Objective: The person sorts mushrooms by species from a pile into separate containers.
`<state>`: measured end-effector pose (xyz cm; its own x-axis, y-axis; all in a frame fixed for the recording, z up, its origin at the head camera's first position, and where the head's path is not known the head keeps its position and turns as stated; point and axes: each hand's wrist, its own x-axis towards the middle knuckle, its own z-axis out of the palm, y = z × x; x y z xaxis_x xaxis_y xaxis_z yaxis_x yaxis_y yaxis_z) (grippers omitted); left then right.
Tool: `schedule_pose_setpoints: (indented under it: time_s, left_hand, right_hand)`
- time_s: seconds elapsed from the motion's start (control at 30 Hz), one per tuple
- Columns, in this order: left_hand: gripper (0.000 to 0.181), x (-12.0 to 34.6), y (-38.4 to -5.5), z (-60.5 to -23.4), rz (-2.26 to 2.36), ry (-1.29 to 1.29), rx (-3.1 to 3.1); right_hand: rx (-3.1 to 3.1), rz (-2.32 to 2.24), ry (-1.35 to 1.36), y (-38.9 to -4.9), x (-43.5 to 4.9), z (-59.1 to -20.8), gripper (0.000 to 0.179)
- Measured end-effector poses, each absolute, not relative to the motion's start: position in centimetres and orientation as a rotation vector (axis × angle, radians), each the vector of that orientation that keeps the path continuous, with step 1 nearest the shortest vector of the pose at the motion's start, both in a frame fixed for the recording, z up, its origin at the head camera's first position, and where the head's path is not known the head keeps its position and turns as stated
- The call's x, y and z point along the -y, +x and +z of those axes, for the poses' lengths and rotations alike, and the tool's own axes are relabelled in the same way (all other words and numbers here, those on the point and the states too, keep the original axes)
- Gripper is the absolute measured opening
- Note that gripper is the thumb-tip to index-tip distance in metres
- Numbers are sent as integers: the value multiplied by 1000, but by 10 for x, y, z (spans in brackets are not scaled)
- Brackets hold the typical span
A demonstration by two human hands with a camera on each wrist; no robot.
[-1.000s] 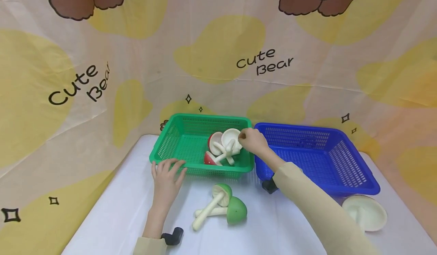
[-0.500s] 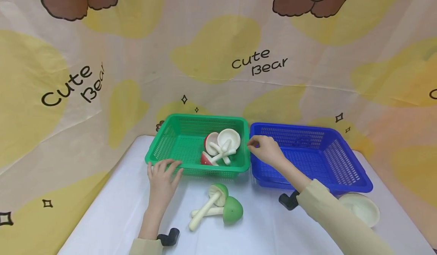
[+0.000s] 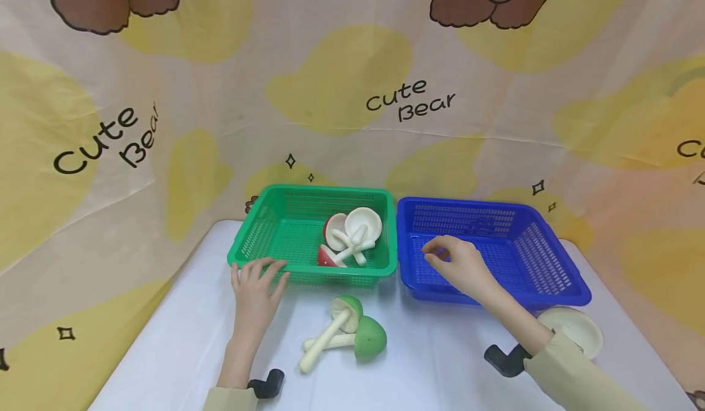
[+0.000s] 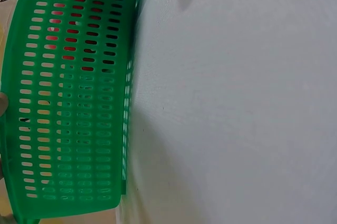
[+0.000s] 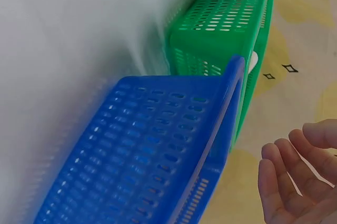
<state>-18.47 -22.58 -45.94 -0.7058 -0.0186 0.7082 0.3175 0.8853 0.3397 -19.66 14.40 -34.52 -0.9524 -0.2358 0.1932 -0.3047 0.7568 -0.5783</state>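
Note:
My left hand (image 3: 256, 295) rests its spread fingers on the near rim of the green basket (image 3: 308, 270); the left wrist view shows fingertips at the rim along its left edge. Inside that basket lie several toy mushrooms with pale stems, among them a red-capped mushroom (image 3: 327, 257) and one showing a round white underside (image 3: 363, 220). Over the blue basket (image 3: 492, 205) hovers my right hand (image 3: 459, 267), fingers loosely bent and nothing between them. The right wrist view shows its fingers (image 5: 287, 171) beyond the blue rim, holding nothing.
Two green-capped toy mushrooms lie crossed on the white cloth before the green basket, one cap (image 3: 370, 339) facing right. A cream mushroom (image 3: 575, 328) sits by the blue basket's near right corner, partly behind my right arm. A patterned cloth (image 3: 330, 81) hangs behind.
My right hand has drawn back from the mushrooms in the green basket, moving right to over the blue one. The left hand stays on the green rim. The head view has shifted slightly.

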Motion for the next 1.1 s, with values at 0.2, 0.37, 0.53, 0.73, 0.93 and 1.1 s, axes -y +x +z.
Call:
schedule_pose_setpoints:
  time_s: [0.2, 0.37, 0.53, 0.73, 0.93, 1.1]
  left_hand:
    - [27, 227, -185, -460, -579, -221, 2284]
    - [27, 227, -185, -461, -585, -221, 2289]
    - [27, 226, -187, -462, -588, -227, 2276]
    - [27, 225, -188, -462, -586, -241, 2273]
    - [28, 226, -188, -462, -576, -237, 2272]
    - [28, 227, -187, -463, -589, -238, 2268]
  right_hand:
    - [2800, 964, 395, -180, -162, -349, 14]
    - [2779, 935, 350, -168, -176, -351, 14]
    - [2749, 908, 262, -154, -192, -353, 14]
    - [2695, 880, 201, -132, -218, -370, 15]
    - [2644, 866, 165, -118, -241, -389, 16]
    - [2621, 871, 109, -110, -255, -400, 16]
